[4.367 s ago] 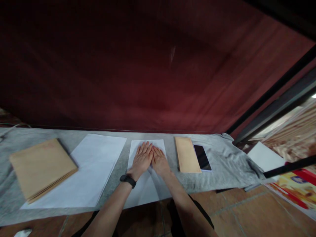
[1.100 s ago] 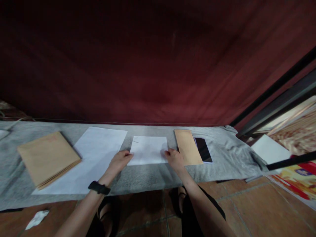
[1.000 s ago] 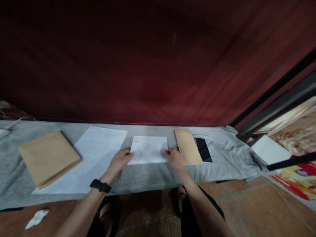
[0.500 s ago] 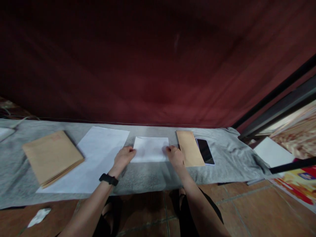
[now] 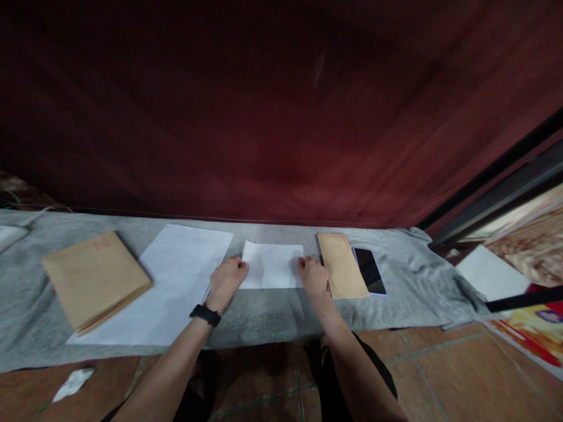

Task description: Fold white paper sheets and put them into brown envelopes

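The work is being judged as partway along. A white sheet [image 5: 273, 269] is being spread flat on the cloth-covered bench [image 5: 272, 319], and by its small size beside the larger white sheets [image 5: 178, 287] it is being taken as folded, though no crease is being shown clearly. At its far left corner a small tip is being seen past the edge, so a fully even finish is not being counted as done. The larger white sheets are being left flat and unfolded, partly being covered by a stack of brown paper [image 5: 97, 275]; a tan paper packet [image 5: 343, 266] and a phone [image 5: 370, 271] are being set aside on the other side.

The white sheet is being framed between the two hands. Its left edge is being held by the left hand [image 5: 226, 281], whose fingers are being curled together and clamped on the paper; its right edge is being pinched likewise by the right hand [image 5: 314, 278], just beside the tan paper packet. Any fingertips under the paper are being hidden from view
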`<state>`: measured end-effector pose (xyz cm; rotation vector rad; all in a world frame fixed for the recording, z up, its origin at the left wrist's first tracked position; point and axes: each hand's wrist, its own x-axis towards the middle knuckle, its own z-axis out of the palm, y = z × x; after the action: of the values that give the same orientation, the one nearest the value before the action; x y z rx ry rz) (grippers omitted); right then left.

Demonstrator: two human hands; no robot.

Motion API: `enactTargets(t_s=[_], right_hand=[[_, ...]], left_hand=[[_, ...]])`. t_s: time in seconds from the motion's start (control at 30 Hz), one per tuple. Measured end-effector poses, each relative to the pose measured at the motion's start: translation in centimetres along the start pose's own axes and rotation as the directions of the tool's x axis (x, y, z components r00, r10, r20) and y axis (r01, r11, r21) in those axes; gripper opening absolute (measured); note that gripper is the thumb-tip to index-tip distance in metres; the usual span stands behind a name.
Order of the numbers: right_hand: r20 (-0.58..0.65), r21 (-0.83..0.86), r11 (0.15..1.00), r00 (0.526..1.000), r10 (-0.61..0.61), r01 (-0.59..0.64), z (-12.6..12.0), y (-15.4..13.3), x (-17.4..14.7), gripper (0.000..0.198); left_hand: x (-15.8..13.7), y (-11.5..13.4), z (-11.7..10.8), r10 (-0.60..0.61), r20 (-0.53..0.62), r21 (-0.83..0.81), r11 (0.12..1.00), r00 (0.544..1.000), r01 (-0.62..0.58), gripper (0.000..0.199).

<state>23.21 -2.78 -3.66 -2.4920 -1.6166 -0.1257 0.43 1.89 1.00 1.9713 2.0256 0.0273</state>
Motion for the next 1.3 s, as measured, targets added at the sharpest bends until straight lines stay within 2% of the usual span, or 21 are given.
enactTargets(t_s=[0.17,0.3,0.43,0.53,0.6,0.8,1.0,1.07,1.17,1.23,1.3], right_hand=[[-0.009,-0.011,1.000,1.000,0.002,-0.002,0.0,-0.1,-0.3,0.034],[-0.099,0.015,0.999,0.994,-0.047,0.049,-0.5,-0.2,-0.3,0.027],[-0.197,0.129,0.958,0.953,-0.230,0.258,-0.7,-0.9,-0.4,0.028],[-0.231,0.267,0.857,0.893,-0.386,0.440,-0.1,-2.0,-0.9,0.036],[-0.225,0.312,0.811,0.868,-0.443,0.495,0.6,-2.6,-1.4,0.041],[-0.141,0.255,0.824,0.862,-0.487,0.507,2.4,-3.3,-2.6,0.048],[-0.141,0.186,0.845,0.865,-0.482,0.501,2.9,-3.2,-2.9,0.048],[-0.132,0.171,0.850,0.867,-0.481,0.498,2.8,-3.3,-2.9,0.048],[-0.106,0.157,0.860,0.874,-0.475,0.486,2.6,-3.5,-3.0,0.049],[-0.087,0.147,0.862,0.875,-0.477,0.484,2.5,-3.5,-3.0,0.049],[-0.066,0.131,0.857,0.867,-0.494,0.498,2.5,-3.4,-3.0,0.051]], left_hand=[[-0.3,0.3,0.6,0.013,-0.063,0.074,0.997,0.998,-0.008,0.038],[-0.2,0.3,0.9,0.020,-0.071,0.090,0.996,0.997,-0.013,0.039],[-0.3,0.4,0.9,0.037,-0.084,0.104,0.994,0.996,-0.028,0.038],[-0.5,0.4,1.0,0.048,-0.096,0.127,0.991,0.994,-0.035,0.038],[-0.6,0.4,1.2,0.064,-0.116,0.143,0.989,0.991,-0.047,0.038],[-0.6,0.0,2.1,0.133,-0.183,0.171,0.980,0.974,-0.102,0.040],[-0.9,0.0,1.6,0.143,-0.185,0.167,0.980,0.972,-0.113,0.038],[-1.0,0.2,1.4,0.157,-0.248,0.187,0.976,0.956,-0.112,0.036],[-1.0,1.4,1.7,0.206,-0.367,0.180,0.972,0.907,-0.149,0.034],[-1.0,2.8,2.6,0.303,-0.389,0.128,0.953,0.870,-0.274,0.037],[-1.1,4.3,4.1,0.458,-0.363,0.051,0.879,0.811,-0.473,0.044]])
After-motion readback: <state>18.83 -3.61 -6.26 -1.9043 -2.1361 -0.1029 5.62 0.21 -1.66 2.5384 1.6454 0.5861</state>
